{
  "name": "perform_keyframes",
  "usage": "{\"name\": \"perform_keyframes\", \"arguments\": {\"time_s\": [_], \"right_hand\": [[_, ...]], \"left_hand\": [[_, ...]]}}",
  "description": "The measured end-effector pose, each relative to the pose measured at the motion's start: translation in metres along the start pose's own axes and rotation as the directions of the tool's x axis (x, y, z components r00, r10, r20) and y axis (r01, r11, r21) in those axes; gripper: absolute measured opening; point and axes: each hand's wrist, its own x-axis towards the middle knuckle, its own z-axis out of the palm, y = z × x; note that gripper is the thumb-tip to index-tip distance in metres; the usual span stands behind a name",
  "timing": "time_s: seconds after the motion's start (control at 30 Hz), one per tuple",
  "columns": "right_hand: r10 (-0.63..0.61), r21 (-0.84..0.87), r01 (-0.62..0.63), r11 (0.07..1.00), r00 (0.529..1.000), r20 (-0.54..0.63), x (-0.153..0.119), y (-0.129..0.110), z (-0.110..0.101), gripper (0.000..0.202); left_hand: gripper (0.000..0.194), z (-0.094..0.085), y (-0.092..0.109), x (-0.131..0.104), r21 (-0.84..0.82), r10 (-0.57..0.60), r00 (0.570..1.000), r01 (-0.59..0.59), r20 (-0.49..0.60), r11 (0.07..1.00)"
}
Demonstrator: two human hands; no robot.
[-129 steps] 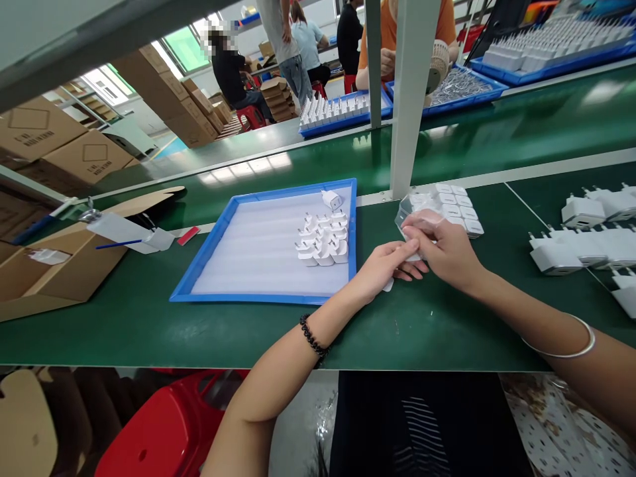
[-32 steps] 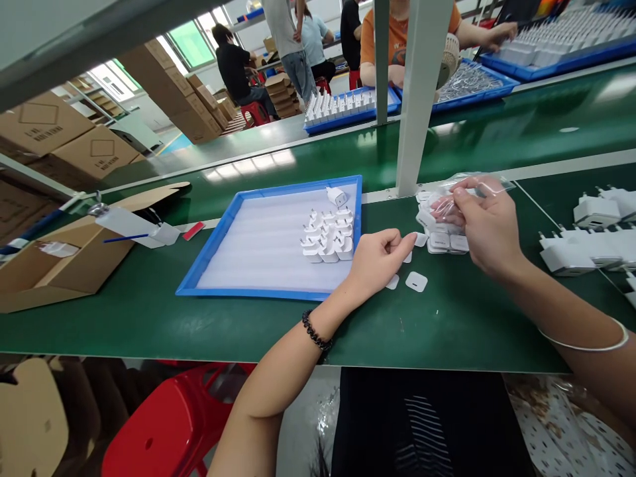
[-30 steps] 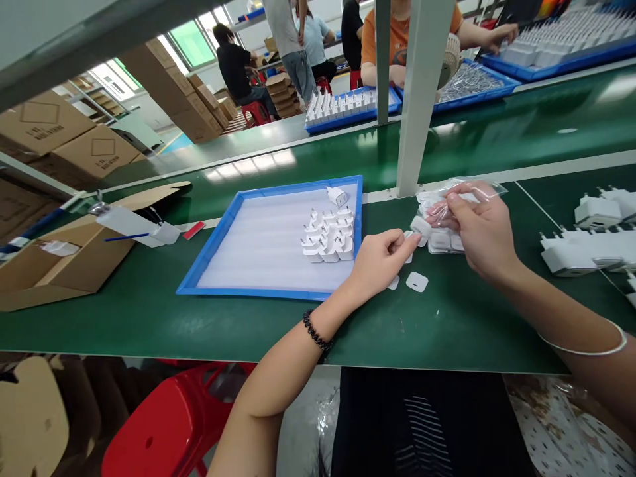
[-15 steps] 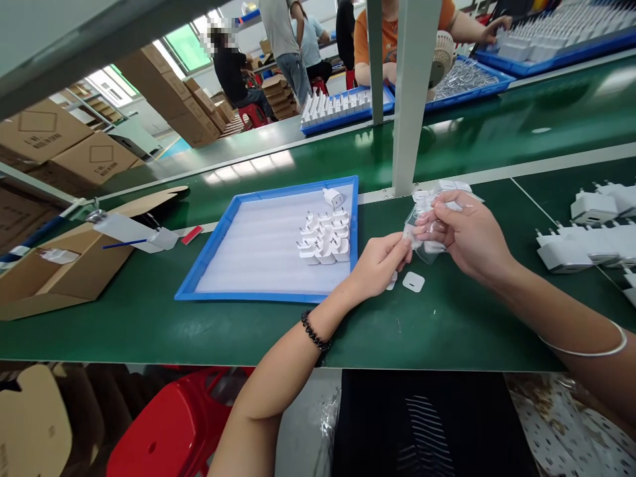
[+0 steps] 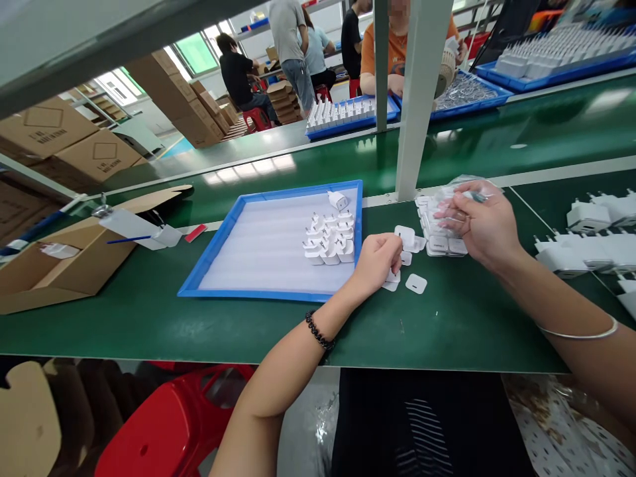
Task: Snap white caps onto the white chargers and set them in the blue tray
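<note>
My right hand (image 5: 491,222) pinches a clear plastic bag (image 5: 462,182) above a packed block of white pieces (image 5: 440,245). My left hand (image 5: 378,264) is curled closed beside the right rim of the blue tray (image 5: 271,297); whether anything is inside its fingers is hidden. By its fingertips lie several loose white plates (image 5: 405,234), and one rounded plate with a small slot (image 5: 416,284) rests nearer the front. White plug chargers (image 5: 328,242) stand grouped in the tray's right side, with a single charger (image 5: 338,200) lying behind them.
More white chargers (image 5: 561,252) stand in rows at right. An open cardboard box (image 5: 74,281) and a red piece (image 5: 195,233) are at left. A white post (image 5: 415,99) rises behind the tray. Across the bench, a person in orange (image 5: 392,46) sits near trays. A red stool (image 5: 154,424) is below.
My hands have moved apart. The right hand has lifted the bag away to the right, and white plates now show between the hands. The left hand has drawn back slightly.
</note>
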Motion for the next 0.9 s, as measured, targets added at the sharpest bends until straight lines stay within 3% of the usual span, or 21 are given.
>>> {"name": "perform_keyframes", "arguments": {"time_s": [0.1, 0.23, 0.3, 0.4, 0.47, 0.53, 0.63, 0.7, 0.8, 0.83, 0.9], "right_hand": [[-0.034, 0.016, 0.036, 0.999, 0.996, -0.087, 0.010, -0.003, -0.006, 0.015], [-0.012, 0.011, 0.012, 1.000, 1.000, 0.028, 0.004, -0.001, -0.003, 0.015], [0.028, -0.003, -0.028, 1.000, 0.992, 0.120, -0.007, 0.003, 0.003, 0.014], [0.104, -0.025, -0.101, 0.995, 0.969, 0.225, -0.022, 0.011, 0.012, 0.016], [0.146, -0.050, -0.138, 0.989, 0.950, 0.277, -0.028, 0.014, 0.014, 0.016], [0.193, -0.085, -0.175, 0.981, 0.927, 0.322, -0.029, 0.013, 0.014, 0.017], [0.301, -0.139, -0.267, 0.954, 0.849, 0.435, -0.025, 0.005, 0.009, 0.021], [0.357, -0.181, -0.309, 0.934, 0.762, 0.540, -0.022, -0.004, 0.004, 0.023], [0.410, -0.311, -0.269, 0.912, 0.626, 0.663, -0.019, -0.016, -0.001, 0.025], [0.422, -0.350, -0.241, 0.905, 0.604, 0.676, -0.019, -0.018, -0.001, 0.025], [0.421, -0.384, -0.200, 0.901, 0.611, 0.670, -0.019, -0.019, -0.002, 0.025]], "left_hand": [[0.051, -0.006, 0.003, 0.002, -0.014, -0.049, 0.999, 0.049, 0.012, 0.999], [0.063, -0.008, -0.001, 0.002, 0.126, -0.146, 0.989, 0.142, 0.023, 0.982], [0.058, -0.006, -0.005, 0.002, 0.159, -0.094, 0.994, 0.102, -0.055, 0.982], [0.036, -0.001, -0.007, 0.002, 0.187, 0.088, 0.985, -0.060, -0.146, 0.980], [0.024, 0.000, -0.006, 0.002, 0.190, 0.146, 0.983, -0.123, -0.111, 0.974], [0.022, 0.000, -0.004, 0.003, 0.153, 0.127, 0.989, -0.116, -0.069, 0.981], [0.025, -0.003, -0.002, 0.005, 0.058, 0.046, 0.994, -0.041, -0.096, 0.997], [0.023, -0.006, -0.001, 0.007, -0.020, -0.011, 0.988, 0.008, -0.155, 1.000], [0.020, -0.013, 0.000, 0.011, -0.125, -0.073, 0.972, 0.046, -0.223, 0.991], [0.020, -0.014, 0.000, 0.012, -0.153, -0.086, 0.969, 0.051, -0.232, 0.987], [0.018, -0.017, 0.001, 0.013, -0.209, -0.102, 0.966, 0.051, -0.239, 0.977]]}}
